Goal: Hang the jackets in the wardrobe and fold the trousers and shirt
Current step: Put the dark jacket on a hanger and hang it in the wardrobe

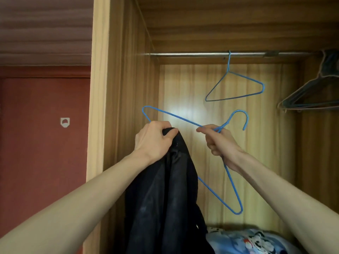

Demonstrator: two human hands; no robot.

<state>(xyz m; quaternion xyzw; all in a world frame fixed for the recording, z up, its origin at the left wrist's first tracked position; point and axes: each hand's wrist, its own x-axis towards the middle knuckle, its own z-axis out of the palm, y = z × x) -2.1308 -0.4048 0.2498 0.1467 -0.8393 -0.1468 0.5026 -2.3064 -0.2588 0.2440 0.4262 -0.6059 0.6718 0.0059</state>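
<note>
jacket and hanger held up below the wardrobe rail point(201, 54)
left hand point(154, 139) grips the dark jacket point(165, 189) (bunched at the top); right hand point(218, 139) pinches the blue hanger point(183, 119) neck, both under the rail.

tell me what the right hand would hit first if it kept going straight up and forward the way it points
Probably the empty blue hanger on the rail; depth is unclear, so the right hand might pass in front of it.
</note>
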